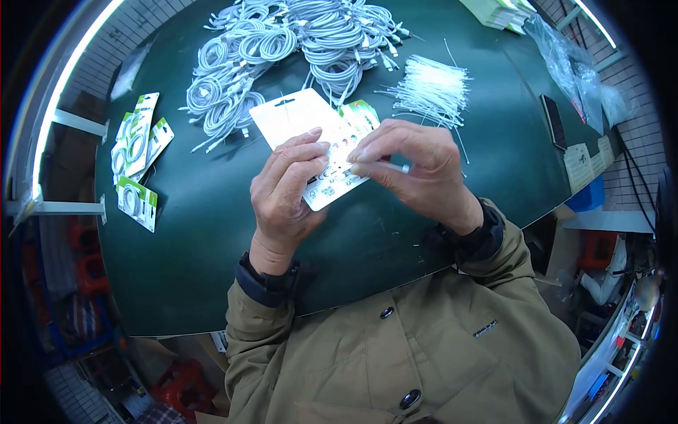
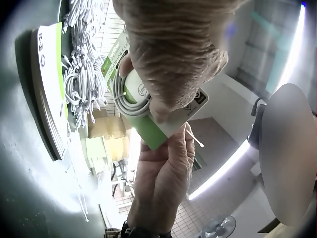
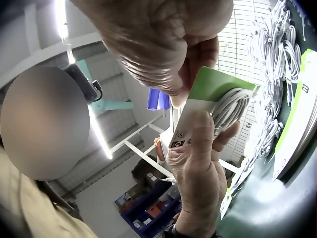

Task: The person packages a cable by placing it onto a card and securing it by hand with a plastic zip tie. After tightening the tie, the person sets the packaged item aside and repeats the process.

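My left hand (image 1: 282,187) grips a green-and-white packaging card (image 1: 328,192) with its printed white back turned up. On the card's other side a grey coiled cable (image 3: 233,106) lies against the green face, the left thumb pressing the card beside it. My right hand (image 1: 420,166) has its thumb and index fingertip together right at the card's back, pinching a thin white cable tie (image 2: 197,141), whose tail sticks out past the fingers. The fingertips hide the rest of the tie. Just beyond the hands, a stack of blank cards (image 1: 282,116) lies on the table.
Coiled grey cables (image 1: 275,46) pile up at the table's back. White cable ties (image 1: 431,88) lie in a heap at right, with a phone (image 1: 554,121) and plastic bags (image 1: 572,67) farther out. Several carded cables (image 1: 136,205) lie at left on the green table (image 1: 191,283).
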`<state>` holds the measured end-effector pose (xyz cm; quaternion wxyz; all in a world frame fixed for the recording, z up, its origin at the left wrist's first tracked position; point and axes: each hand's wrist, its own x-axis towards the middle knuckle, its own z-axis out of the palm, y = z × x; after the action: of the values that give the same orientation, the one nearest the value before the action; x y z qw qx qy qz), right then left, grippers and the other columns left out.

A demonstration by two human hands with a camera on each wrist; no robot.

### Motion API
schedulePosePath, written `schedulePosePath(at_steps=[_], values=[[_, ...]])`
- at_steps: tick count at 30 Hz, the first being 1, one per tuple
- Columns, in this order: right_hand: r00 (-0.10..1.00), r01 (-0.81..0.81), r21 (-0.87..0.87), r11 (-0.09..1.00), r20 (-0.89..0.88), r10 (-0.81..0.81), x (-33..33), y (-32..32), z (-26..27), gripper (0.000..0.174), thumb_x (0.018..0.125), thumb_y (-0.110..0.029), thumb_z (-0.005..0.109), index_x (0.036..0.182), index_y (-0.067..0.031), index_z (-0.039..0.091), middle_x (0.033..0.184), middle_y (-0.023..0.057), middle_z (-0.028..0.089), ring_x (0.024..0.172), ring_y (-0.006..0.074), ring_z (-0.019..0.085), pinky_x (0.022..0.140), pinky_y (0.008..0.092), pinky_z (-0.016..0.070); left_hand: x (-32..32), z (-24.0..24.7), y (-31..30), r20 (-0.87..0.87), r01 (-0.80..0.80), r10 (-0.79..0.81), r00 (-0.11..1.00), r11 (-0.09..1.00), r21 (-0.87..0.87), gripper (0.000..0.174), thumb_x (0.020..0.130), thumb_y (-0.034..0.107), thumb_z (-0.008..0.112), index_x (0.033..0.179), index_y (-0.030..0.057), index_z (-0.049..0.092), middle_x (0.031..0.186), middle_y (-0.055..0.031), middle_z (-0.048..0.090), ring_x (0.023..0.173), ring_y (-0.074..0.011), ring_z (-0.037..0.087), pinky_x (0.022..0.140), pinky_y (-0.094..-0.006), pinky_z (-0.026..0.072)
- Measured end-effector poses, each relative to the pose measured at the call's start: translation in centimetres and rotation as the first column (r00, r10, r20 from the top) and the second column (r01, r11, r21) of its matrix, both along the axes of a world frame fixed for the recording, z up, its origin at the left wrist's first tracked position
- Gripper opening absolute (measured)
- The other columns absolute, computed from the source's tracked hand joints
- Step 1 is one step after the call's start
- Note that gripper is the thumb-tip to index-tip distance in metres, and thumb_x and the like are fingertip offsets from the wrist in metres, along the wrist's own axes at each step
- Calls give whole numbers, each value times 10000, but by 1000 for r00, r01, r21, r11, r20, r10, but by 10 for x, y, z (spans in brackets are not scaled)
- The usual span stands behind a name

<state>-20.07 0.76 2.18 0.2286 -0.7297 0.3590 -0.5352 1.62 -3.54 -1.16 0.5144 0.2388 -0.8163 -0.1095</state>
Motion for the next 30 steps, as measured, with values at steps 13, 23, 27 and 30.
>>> schedulePosePath(at_steps=[13, 23, 27, 30], values=[[985, -151, 280, 948, -38, 168, -9, -4, 39, 88, 845, -31, 832, 920, -24, 787, 828, 62, 708, 715, 137, 636, 636, 295, 488, -4, 32, 18, 129, -53, 82, 988, 976, -212, 248, 725, 87, 883, 909, 29, 726, 960, -120, 773, 914, -335, 774, 764, -400, 617], [894, -447, 502, 740, 276, 353, -27, -12, 59, 91, 903, -88, 829, 920, -9, 786, 802, -11, 703, 751, 45, 610, 657, 243, 464, -18, 62, 39, -41, 144, -141, 989, 987, 74, 167, 946, 136, 806, 1006, 21, 701, 934, -122, 763, 846, -258, 728, 772, -321, 546], [861, -373, 430, 823, 491, 133, -25, -14, 49, 236, 1021, -158, 715, 1173, 21, 744, 956, 23, 744, 855, 73, 662, 767, 241, 536, -12, 66, 49, -147, 69, 8, 989, 860, 506, 135, 1054, 113, 672, 1033, -20, 666, 973, -86, 730, 860, -118, 638, 778, -289, 519], [860, -92, 225, 970, 509, -37, -26, -19, 33, 171, 1014, -76, 729, 1159, 15, 738, 984, 40, 755, 842, 80, 689, 728, 240, 560, -3, 46, 26, -330, 165, 96, 939, 717, 677, 207, 1097, 129, 600, 1209, -42, 626, 1070, -95, 724, 936, -120, 666, 839, -300, 548]])
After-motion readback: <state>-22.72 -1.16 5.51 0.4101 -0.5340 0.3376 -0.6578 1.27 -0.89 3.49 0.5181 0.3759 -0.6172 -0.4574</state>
